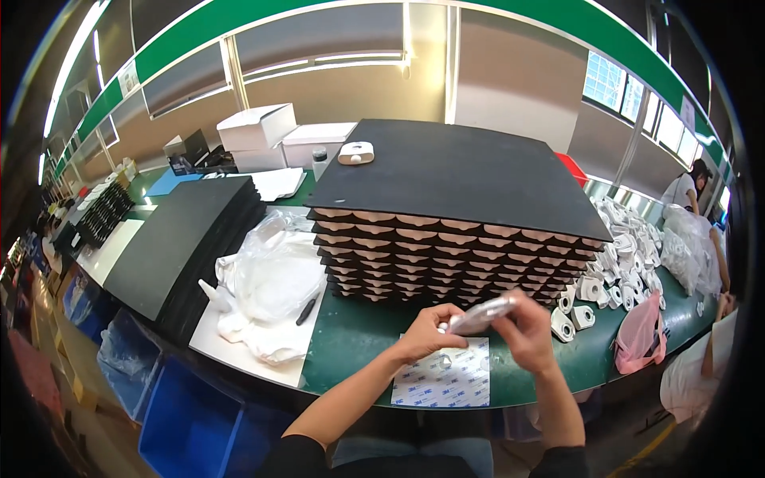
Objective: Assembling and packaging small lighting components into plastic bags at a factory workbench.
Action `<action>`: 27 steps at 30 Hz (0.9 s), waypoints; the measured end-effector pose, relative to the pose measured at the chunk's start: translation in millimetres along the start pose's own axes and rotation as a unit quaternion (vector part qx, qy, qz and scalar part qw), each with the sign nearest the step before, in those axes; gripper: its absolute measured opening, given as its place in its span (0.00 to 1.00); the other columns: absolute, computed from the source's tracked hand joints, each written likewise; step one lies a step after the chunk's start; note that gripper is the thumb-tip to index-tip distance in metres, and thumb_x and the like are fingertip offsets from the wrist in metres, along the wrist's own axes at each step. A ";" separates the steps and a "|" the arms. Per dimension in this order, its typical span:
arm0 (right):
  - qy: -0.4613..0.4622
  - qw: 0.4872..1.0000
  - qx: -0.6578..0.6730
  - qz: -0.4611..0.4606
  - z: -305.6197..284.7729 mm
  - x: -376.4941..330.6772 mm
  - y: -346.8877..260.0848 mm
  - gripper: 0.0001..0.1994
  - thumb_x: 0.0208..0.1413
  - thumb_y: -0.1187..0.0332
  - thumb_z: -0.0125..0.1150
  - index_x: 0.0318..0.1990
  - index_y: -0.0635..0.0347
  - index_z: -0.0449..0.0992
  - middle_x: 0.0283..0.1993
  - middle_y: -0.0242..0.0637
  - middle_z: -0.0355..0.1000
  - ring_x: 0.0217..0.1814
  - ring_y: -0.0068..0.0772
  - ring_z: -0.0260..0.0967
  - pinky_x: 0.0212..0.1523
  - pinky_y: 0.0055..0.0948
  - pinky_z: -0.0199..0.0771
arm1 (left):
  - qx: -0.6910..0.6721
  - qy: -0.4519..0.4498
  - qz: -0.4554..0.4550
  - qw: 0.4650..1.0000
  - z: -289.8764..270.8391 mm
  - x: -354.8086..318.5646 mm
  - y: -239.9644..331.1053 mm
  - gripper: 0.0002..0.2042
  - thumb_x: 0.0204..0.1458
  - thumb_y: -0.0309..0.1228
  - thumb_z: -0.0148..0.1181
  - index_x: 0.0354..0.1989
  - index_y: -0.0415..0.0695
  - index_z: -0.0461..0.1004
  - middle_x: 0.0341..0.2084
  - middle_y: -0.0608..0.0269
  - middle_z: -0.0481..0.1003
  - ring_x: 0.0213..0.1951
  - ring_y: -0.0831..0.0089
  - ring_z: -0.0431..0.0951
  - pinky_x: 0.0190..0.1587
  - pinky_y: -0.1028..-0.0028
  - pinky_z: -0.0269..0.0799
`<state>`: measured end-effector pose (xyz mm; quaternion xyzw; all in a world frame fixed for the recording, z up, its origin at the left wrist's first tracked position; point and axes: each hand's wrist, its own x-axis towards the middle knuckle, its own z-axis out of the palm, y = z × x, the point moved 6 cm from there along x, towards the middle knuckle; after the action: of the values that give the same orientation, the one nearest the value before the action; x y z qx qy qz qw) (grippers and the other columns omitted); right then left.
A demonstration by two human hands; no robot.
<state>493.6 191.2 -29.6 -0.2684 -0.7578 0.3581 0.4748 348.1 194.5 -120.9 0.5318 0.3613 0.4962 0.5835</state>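
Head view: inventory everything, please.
flat rounded part: 1, greyish, held, centre
printed paper sheet: 1, white and blue, front centre
layered stack: 1, black and pinkish, centre
rounded plastic part: 1, white, atop stack
holed plastic parts: many, white, right
flat sheet pile: 1, black, left
crumpled plastic bags: uncounted, clear-white, left-centre
slim tool: 1, black, by bags
cardboard boxes: 2+, white, back left
thin plastic bag: 1, pink, right
plastic bins: 2+, blue, lower left
long worktable: 1, green, mid-frame
other people: 2+, pale tops, right
left hand: 1, bare, centre
right hand: 1, bare, right of centre
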 end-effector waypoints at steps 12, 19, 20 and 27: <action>0.076 0.954 -0.289 0.027 44.2 263.7 -13.8 0.13 0.42 0.67 0.59 0.36 0.65 0.73 0.33 0.48 0.73 0.35 0.47 0.71 0.38 0.30 0.70 | -0.366 0.114 -0.204 0.901 -23.3 3.8 -50.3 0.11 0.54 0.37 0.50 0.31 0.41 0.64 0.25 0.65 0.63 0.21 0.81 0.58 0.13 0.87 0.46; 0.042 0.947 -0.143 0.283 78.8 311.7 47.2 0.06 0.41 0.74 0.60 0.26 0.68 0.73 0.28 0.42 0.72 0.20 0.28 0.68 0.19 0.23 0.70 | -0.437 0.131 -0.203 0.867 -27.2 0.7 -46.3 0.07 0.44 0.23 0.49 0.33 0.38 0.63 0.29 0.54 0.64 0.27 0.69 0.62 0.14 0.84 0.51; 0.046 0.946 -0.144 0.286 74.9 310.5 48.7 0.06 0.41 0.74 0.60 0.26 0.68 0.73 0.28 0.42 0.72 0.20 0.28 0.68 0.19 0.23 0.70 | -0.450 0.131 -0.199 0.861 -28.0 0.7 -46.9 0.08 0.43 0.23 0.48 0.33 0.37 0.62 0.29 0.53 0.64 0.27 0.68 0.62 0.14 0.83 0.52; -0.032 0.978 -0.113 0.172 20.0 256.3 -25.5 0.14 0.51 0.63 0.56 0.40 0.63 0.74 0.35 0.37 0.71 0.30 0.22 0.67 0.33 0.22 0.69 | -0.447 0.091 -0.196 0.868 -29.7 2.7 -55.8 0.07 0.54 0.31 0.49 0.30 0.41 0.61 0.24 0.59 0.63 0.23 0.73 0.61 0.13 0.85 0.49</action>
<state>369.9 361.6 120.0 -0.4350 -0.7510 0.3546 0.3479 331.4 208.1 -180.5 0.0845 0.2491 0.5267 0.8084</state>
